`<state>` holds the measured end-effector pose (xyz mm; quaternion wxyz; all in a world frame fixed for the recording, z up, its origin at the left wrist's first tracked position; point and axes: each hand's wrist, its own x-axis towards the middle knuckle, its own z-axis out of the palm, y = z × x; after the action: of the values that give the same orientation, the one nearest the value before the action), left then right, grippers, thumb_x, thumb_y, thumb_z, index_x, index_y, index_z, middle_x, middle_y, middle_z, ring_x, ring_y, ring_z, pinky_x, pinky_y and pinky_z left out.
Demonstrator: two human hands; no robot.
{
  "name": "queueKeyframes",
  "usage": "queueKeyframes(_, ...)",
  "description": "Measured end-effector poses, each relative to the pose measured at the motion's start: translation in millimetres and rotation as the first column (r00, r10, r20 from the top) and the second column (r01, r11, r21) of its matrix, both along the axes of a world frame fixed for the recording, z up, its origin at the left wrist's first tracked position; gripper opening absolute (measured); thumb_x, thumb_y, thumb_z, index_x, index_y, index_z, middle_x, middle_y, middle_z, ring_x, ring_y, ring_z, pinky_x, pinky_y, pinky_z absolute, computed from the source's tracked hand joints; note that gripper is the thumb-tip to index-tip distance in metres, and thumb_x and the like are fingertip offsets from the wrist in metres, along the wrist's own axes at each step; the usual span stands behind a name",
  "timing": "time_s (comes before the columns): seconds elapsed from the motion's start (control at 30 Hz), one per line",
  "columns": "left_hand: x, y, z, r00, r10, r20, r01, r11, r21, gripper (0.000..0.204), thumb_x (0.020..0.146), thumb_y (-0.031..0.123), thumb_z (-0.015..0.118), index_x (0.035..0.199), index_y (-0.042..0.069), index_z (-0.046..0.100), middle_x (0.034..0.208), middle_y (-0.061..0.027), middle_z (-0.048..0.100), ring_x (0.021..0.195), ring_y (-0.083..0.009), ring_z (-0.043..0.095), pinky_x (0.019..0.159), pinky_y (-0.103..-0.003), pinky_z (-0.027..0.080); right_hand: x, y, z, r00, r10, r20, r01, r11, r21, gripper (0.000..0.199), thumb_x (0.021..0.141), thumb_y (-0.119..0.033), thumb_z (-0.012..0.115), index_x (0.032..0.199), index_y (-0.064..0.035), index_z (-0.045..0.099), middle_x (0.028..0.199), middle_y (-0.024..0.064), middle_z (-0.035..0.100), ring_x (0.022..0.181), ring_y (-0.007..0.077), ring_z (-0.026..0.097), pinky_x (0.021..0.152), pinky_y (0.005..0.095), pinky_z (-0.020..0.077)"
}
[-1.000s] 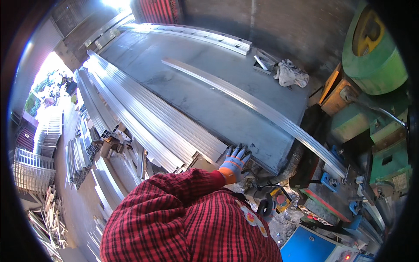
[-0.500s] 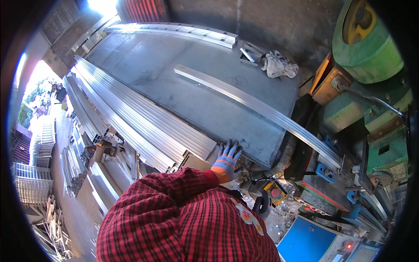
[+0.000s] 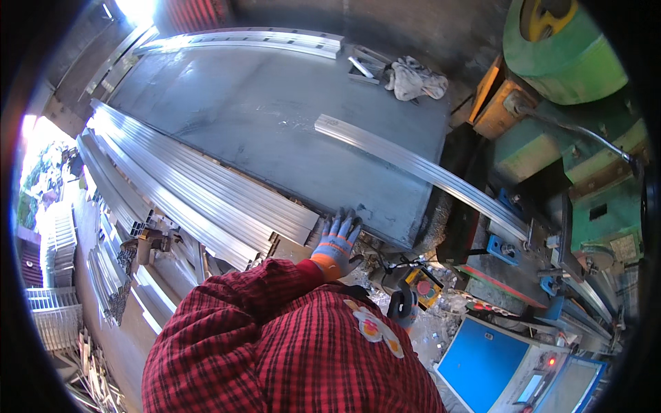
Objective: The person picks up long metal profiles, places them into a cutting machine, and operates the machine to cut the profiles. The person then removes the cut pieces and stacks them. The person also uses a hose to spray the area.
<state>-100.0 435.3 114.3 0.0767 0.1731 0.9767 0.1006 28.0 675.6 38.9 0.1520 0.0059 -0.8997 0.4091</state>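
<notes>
My left hand (image 3: 336, 242), in a grey-blue glove with an orange cuff and dark fingertips, lies with fingers spread on the near edge of a grey metal-topped table (image 3: 241, 131). Just left of it end several long silver aluminium profiles (image 3: 206, 186) stacked along that edge. A single aluminium profile (image 3: 399, 158) lies across the table's right part, running into the green machine (image 3: 551, 162). What seems to be my right hand (image 3: 403, 308), dark-gloved and mostly hidden by my sleeve and body, is beside a yellow control box (image 3: 423, 287) with a red button. Its fingers cannot be made out.
A crumpled cloth (image 3: 416, 79) and a small metal tray (image 3: 368, 65) lie at the table's far right. More profiles (image 3: 255, 41) rest along the back edge. A blue-topped cabinet (image 3: 485, 361) with a red light stands at lower right. Metal scraps litter the floor beneath the control box.
The single profile has slid rightward along the table, further into the machine. The whole view has shifted slightly. My left hand stays on the table edge.
</notes>
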Motion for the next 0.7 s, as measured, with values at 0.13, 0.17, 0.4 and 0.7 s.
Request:
queueKeyframes(0.13, 1, -1, 2, 1.0, -0.001, 0.009, 0.001, 1.0, 0.024, 0.088, 0.081, 0.055, 0.058, 0.145, 0.002, 0.03, 0.152, -0.0214, 0.02, 0.142, -0.0443, 0.012, 0.113, -0.057, 0.01, -2, -3, 3, 0.999, -0.021, -0.029, 0.02, 0.999, -0.03, 0.036, 0.082, -0.004, 0.061, 0.118, -0.0013, 0.057, 0.086, 0.0199, 0.061, 0.078, 0.0381, 0.057, 0.066, 0.0462, 0.0448)
queueKeyframes(0.17, 2, 0, 1, 1.0, -0.007, 0.015, 0.007, 1.0, 0.02, 0.088, 0.081, 0.055, 0.058, 0.145, 0.002, 0.03, 0.152, -0.0215, 0.02, 0.142, -0.0445, 0.012, 0.113, -0.057, 0.009, -1, -2, 1, 0.999, -0.021, -0.029, 0.021, 0.999, -0.025, 0.036, 0.082, -0.004, 0.061, 0.118, -0.0013, 0.058, 0.086, 0.0201, 0.061, 0.078, 0.0385, 0.057, 0.066, 0.0464, 0.0447)
queueKeyframes(0.4, 0, 1, -2, 0.999, -0.03, 0.02, 0.029, 0.998, 0.051, 0.096, 0.079, 0.053, 0.062, 0.147, -0.001, 0.022, 0.151, -0.0258, 0.017, 0.141, -0.0464, 0.01, 0.113, -0.057, 0.009, -2, -5, 11, 0.997, -0.075, 0.008, 0.076, 0.996, -0.051, 0.033, 0.081, -0.003, 0.06, 0.114, -0.0024, 0.059, 0.09, 0.0193, 0.063, 0.081, 0.0385, 0.058, 0.069, 0.0458, 0.0457)
queueKeyframes(0.7, -3, 4, 7, 0.999, -0.044, -0.016, 0.045, 0.997, 0.066, 0.1, 0.076, 0.048, 0.067, 0.147, -0.003, 0.021, 0.153, -0.0273, 0.01, 0.141, -0.0493, 0.006, 0.112, -0.059, 0.012, -6, -6, 24, 0.973, -0.072, 0.219, 0.103, 0.986, -0.132, 0.037, 0.083, -0.011, 0.059, 0.12, -0.0026, 0.058, 0.098, 0.0208, 0.061, 0.094, 0.0391, 0.056, 0.08, 0.0451, 0.0455)
